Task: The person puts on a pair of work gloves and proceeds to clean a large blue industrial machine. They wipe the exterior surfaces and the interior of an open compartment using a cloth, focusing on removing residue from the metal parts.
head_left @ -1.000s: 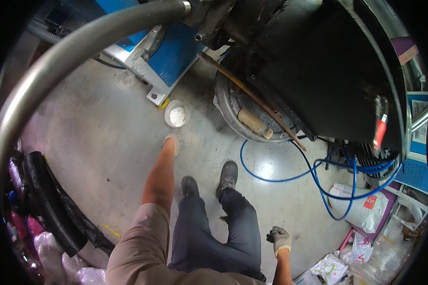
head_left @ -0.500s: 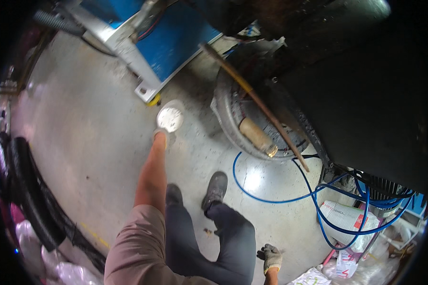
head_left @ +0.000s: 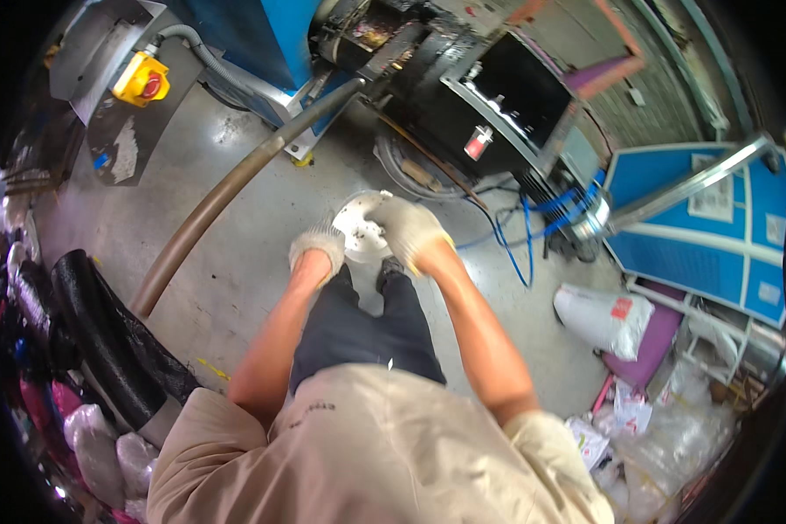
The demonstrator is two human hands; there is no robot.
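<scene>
A white round shallow container (head_left: 360, 237) with dark specks inside is held up in front of my legs. I cannot tell whether it is a bowl or a small tub. My left hand (head_left: 320, 243), in a pale knit glove, is closed on its left rim. My right hand (head_left: 410, 230), gloved the same way, reaches over its right side from above. The back of that glove hides the fingers, so whether they pinch anything does not show.
A thick brown hose (head_left: 227, 201) arcs down at the left. Ahead stand a blue machine (head_left: 244, 44) and a dark machine with blue air hoses (head_left: 506, 231). Black rolled film (head_left: 96, 323) lies at left; a white sack (head_left: 603, 319) and clear plastic (head_left: 672, 437) lie at right.
The white container has come up off the floor in my left hand. My right hand has moved from low at the right to the container. The view has risen and widened.
</scene>
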